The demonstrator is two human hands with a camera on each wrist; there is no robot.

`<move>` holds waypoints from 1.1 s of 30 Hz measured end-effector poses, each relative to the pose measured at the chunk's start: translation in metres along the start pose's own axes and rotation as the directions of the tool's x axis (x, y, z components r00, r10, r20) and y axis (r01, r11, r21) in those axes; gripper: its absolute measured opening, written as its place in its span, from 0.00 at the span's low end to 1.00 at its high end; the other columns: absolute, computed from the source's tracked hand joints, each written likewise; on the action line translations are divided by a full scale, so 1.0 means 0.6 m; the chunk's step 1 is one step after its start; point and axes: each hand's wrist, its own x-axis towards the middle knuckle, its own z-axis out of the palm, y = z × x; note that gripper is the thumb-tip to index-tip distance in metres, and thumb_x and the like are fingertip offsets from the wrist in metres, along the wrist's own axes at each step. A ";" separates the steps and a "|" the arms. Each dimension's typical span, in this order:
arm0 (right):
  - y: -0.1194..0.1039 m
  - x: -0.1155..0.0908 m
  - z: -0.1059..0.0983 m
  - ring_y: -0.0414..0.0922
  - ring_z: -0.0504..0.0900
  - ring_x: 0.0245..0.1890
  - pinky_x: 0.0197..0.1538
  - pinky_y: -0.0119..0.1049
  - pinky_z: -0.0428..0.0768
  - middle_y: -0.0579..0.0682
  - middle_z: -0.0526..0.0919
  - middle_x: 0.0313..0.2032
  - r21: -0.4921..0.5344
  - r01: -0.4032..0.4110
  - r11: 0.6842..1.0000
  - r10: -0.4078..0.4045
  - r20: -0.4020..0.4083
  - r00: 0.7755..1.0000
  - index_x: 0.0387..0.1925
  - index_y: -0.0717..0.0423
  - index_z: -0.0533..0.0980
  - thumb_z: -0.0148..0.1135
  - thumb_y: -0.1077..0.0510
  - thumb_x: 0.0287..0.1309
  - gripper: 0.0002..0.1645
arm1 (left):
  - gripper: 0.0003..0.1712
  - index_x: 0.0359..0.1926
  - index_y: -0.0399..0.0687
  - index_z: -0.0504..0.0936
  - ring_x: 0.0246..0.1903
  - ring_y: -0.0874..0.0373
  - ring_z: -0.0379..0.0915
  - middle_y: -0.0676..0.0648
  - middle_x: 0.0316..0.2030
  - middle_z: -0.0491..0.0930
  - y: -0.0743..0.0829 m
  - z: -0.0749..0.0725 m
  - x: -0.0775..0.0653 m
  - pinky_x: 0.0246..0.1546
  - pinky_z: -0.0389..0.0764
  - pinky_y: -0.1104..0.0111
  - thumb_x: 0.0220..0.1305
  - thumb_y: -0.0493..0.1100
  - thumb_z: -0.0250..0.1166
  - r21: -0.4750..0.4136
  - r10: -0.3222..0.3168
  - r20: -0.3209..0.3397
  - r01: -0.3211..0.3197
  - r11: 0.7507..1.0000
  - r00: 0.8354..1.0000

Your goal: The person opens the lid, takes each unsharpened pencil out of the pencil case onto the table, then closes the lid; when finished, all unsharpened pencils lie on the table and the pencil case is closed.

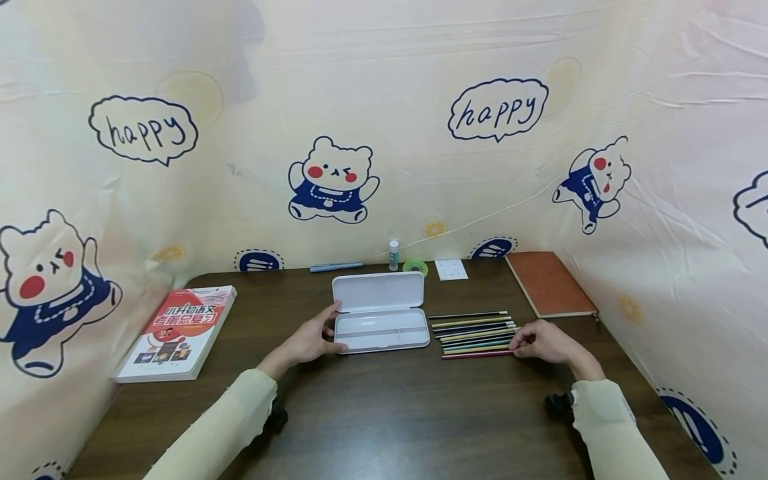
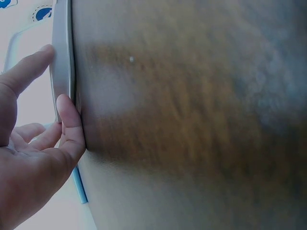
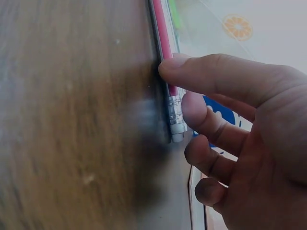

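Observation:
A white pencil case lies with its lid folded back on the brown table, its compartments showing nothing inside. My left hand holds its left end, thumb at the front corner and fingers toward the hinge; the left wrist view shows fingertips against the case's side wall. To the right of the case, several pencils lie side by side in a row. At their eraser ends, my right hand pinches the nearest one, a red pencil, between thumb and forefinger, close to its metal ferrule.
A thick book lies at the left, and a brown notebook at the back right. Along the back edge are a blue pen, a glue stick, green tape and a white card. Printed cloth hangs behind the table.

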 end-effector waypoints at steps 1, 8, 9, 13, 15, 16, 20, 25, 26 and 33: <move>0.000 0.000 0.000 0.33 0.73 0.27 0.33 0.30 0.73 0.41 0.81 0.27 0.000 -0.001 1.000 0.001 -0.002 1.000 0.31 0.51 0.86 0.73 0.54 0.54 0.05 | 0.60 0.80 0.50 0.47 0.48 0.54 0.74 0.39 0.70 0.67 0.000 0.000 0.000 0.52 0.75 0.60 0.56 0.50 0.76 -0.001 0.000 0.000 0.000 1.000 1.000; -0.008 0.003 -0.002 0.34 0.75 0.28 0.34 0.30 0.75 0.43 0.84 0.30 0.008 -0.007 1.000 0.007 -0.013 1.000 0.32 0.49 0.86 0.72 0.57 0.55 0.02 | 0.60 0.80 0.50 0.48 0.48 0.54 0.74 0.40 0.70 0.67 0.001 0.000 -0.001 0.53 0.75 0.59 0.55 0.50 0.76 0.001 0.000 -0.003 0.000 1.000 1.000; -0.011 0.005 -0.003 0.35 0.76 0.29 0.35 0.31 0.75 0.43 0.85 0.31 0.011 -0.023 1.000 0.023 -0.015 1.000 0.32 0.49 0.86 0.72 0.56 0.56 0.02 | 0.60 0.80 0.51 0.48 0.48 0.54 0.74 0.40 0.70 0.67 0.001 0.000 -0.001 0.53 0.75 0.59 0.55 0.50 0.76 -0.001 -0.002 -0.004 0.001 1.000 1.000; -0.026 0.019 -0.008 0.38 0.78 0.33 0.38 0.33 0.77 0.44 0.87 0.35 0.031 -0.048 0.998 0.049 -0.016 0.999 0.37 0.50 0.85 0.70 0.55 0.59 0.05 | 0.60 0.80 0.51 0.47 0.49 0.54 0.74 0.40 0.71 0.67 0.001 -0.001 -0.001 0.54 0.75 0.59 0.56 0.50 0.76 -0.011 -0.007 -0.001 0.006 1.000 1.000; -0.037 0.030 -0.010 0.39 0.79 0.35 0.40 0.34 0.77 0.45 0.87 0.37 0.040 -0.047 0.998 0.048 -0.028 0.998 0.39 0.51 0.85 0.69 0.55 0.60 0.07 | 0.61 0.80 0.52 0.47 0.49 0.54 0.74 0.40 0.71 0.66 0.001 -0.002 -0.001 0.55 0.75 0.58 0.55 0.50 0.76 -0.018 -0.010 -0.001 0.010 1.000 1.000; -0.041 0.036 -0.011 0.40 0.79 0.36 0.41 0.35 0.77 0.45 0.87 0.37 0.038 -0.034 0.999 0.036 -0.036 0.999 0.41 0.53 0.84 0.68 0.55 0.61 0.08 | 0.61 0.80 0.52 0.47 0.49 0.54 0.74 0.40 0.71 0.66 0.001 -0.003 0.000 0.55 0.75 0.58 0.55 0.50 0.76 -0.020 -0.011 -0.002 0.011 1.000 1.000; -0.064 0.064 -0.010 0.43 0.78 0.37 0.42 0.36 0.76 0.45 0.86 0.36 0.035 -0.046 0.998 0.049 -0.088 0.995 0.44 0.54 0.84 0.67 0.55 0.63 0.11 | 0.61 0.80 0.52 0.47 0.49 0.54 0.74 0.40 0.70 0.67 -0.001 -0.003 0.002 0.54 0.75 0.58 0.55 0.51 0.77 -0.016 -0.005 -0.006 0.005 1.000 1.000; -0.095 0.099 -0.006 0.45 0.77 0.37 0.41 0.38 0.76 0.47 0.85 0.36 0.040 -0.046 0.998 0.051 -0.149 0.988 0.47 0.55 0.83 0.66 0.53 0.63 0.14 | 0.61 0.80 0.53 0.47 0.49 0.55 0.74 0.41 0.70 0.67 -0.002 0.000 0.002 0.54 0.75 0.59 0.55 0.52 0.76 -0.007 -0.006 -0.007 0.006 1.000 1.000; -0.100 0.106 -0.004 0.45 0.77 0.37 0.41 0.38 0.76 0.47 0.85 0.36 0.035 -0.034 0.999 0.039 -0.157 0.987 0.48 0.55 0.83 0.66 0.53 0.63 0.14 | 0.61 0.80 0.53 0.47 0.49 0.54 0.74 0.41 0.70 0.67 -0.002 0.000 0.002 0.54 0.75 0.59 0.55 0.52 0.76 -0.007 -0.009 -0.007 0.008 1.000 1.000; -0.132 0.148 0.010 0.44 0.78 0.38 0.43 0.38 0.76 0.48 0.85 0.38 0.061 0.046 0.997 -0.035 -0.172 0.985 0.50 0.54 0.82 0.65 0.53 0.64 0.15 | 0.61 0.80 0.51 0.47 0.49 0.54 0.75 0.39 0.70 0.67 -0.002 0.002 0.002 0.53 0.76 0.58 0.55 0.52 0.77 0.009 -0.001 -0.009 0.001 1.000 1.000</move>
